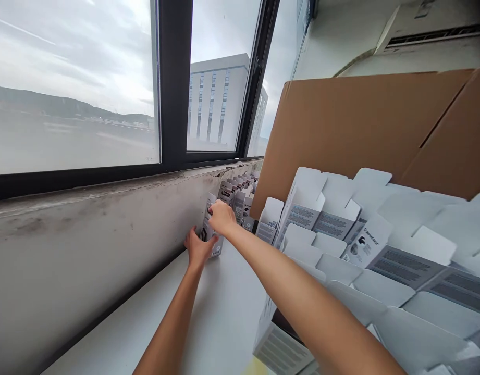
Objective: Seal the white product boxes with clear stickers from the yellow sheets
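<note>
Both grips are narrow and closed on one small carton [209, 226]. The right grip [221, 217] sits at the carton's upper edge, fingers curled over it. The left grip [198, 249] is at the lower left side, fingers spread and thumb raised against the face. The carton stands nearly upright, slightly tilted, between the two hands, at the back of a white table [220, 317] and just beside a stained wall [87, 260]. Its face carries dark printing, too small to read.

Clock positions are taken from the hands, with 12 o'clock straight ahead. At 1 o'clock, a row of similar cartons [240, 200] stands close together along the wall, the nearest just beyond the right grip. At 3 o'clock, a large group of white cartons [337, 224] stands with top flaps open, their grey panels printed with text. The right forearm passes over the near part of this group. A brown cardboard sheet [357, 130] stands behind the group at 2 o'clock. At 11 o'clock, a dark-framed window [71, 88] shows a pale building [218, 99] beyond the glass.
</note>
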The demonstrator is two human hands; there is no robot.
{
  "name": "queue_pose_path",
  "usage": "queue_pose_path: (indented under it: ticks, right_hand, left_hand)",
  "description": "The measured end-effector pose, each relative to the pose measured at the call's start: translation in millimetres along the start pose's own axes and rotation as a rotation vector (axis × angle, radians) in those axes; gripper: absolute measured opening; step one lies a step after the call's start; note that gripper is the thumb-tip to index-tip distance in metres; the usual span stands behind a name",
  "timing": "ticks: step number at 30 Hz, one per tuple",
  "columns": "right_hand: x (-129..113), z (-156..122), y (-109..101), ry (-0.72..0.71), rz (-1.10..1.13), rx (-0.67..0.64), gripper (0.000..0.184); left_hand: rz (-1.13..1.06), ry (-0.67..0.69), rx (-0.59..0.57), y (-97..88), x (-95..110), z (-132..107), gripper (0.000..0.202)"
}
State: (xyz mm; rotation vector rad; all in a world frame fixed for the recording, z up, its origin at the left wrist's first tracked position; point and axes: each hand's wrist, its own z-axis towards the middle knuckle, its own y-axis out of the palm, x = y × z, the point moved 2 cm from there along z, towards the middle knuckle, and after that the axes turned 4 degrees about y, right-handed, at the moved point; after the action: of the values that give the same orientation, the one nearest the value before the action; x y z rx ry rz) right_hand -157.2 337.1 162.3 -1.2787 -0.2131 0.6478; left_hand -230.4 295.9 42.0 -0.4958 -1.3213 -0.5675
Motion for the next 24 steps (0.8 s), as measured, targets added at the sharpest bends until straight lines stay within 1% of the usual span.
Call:
queue_pose_path:
  ticks: [1,3,6,8,10,11,13,15,16,18,19,20,22,23,24]
  right_hand:
    - [-5,-13,-6,-0.009,0.002,-0.001,0.025]
    - [-13,-40,-18,-0.029,0.011,-0.001,0.025]
    - [-24,-85,-39,-0.087,0.043,0.011,0.026]
    - [-29,-117,-51,-0.131,0.072,0.017,0.03]
    - [-30,-152,-62,-0.19,0.15,0.049,0.033]
    - [-29,-172,-66,-0.23,0.223,0.087,0.033]
    - [-20,-216,-71,-0.31,0.408,0.203,0.032]
    - [-4,-264,-71,-0.324,0.568,0.28,0.033]
    - [6,-287,-68,-0.272,0.622,0.286,0.033]
    - [28,-333,-60,-0.102,0.686,0.272,0.036]
    - [39,-354,-56,-0.004,0.7,0.253,0.042]
    - [49,-374,-51,0.089,0.72,0.222,0.053]
    - [64,-408,-43,0.223,0.798,0.135,0.077]
    - [70,-423,-40,0.254,0.865,0.085,0.085]
    - [74,-437,-38,0.266,0.941,0.041,0.089]
  left_hand:
    - [0.0,0.016,-0.023,-7.4,7,0,0.085]
    - [-0.027,0.052,-0.101,-23.1,25,-5,0.087]
    - [-0.079,0.12,-0.275,-44.9,51,-25,0.075]
    - [-0.088,0.156,-0.348,-57.8,65,-47,0.065]
    - [-0.083,0.173,-0.38,-70.4,76,-74,0.059]
    - [-0.078,0.175,-0.392,-77.1,80,-88,0.059]
    - [-0.068,0.171,-0.425,-91.6,87,-116,0.06]
    - [-0.075,0.147,-0.488,-107.3,91,-144,0.064]
    - [-0.09,0.128,-0.519,-115.0,93,-158,0.065]
    - [-0.154,0.079,-0.591,-127.7,97,-186,0.066]
    - [-0.2,0.048,-0.632,-131.9,97,-200,0.065]
    - [-0.25,0.013,-0.678,-134.0,98,-215,0.062]
    - [-0.358,-0.067,-0.782,-132.5,96,-244,0.058]
    - [-0.407,-0.108,-0.83,-129.3,94,-259,0.057]
    - [-0.448,-0.144,-0.87,-124.9,91,-273,0.056]
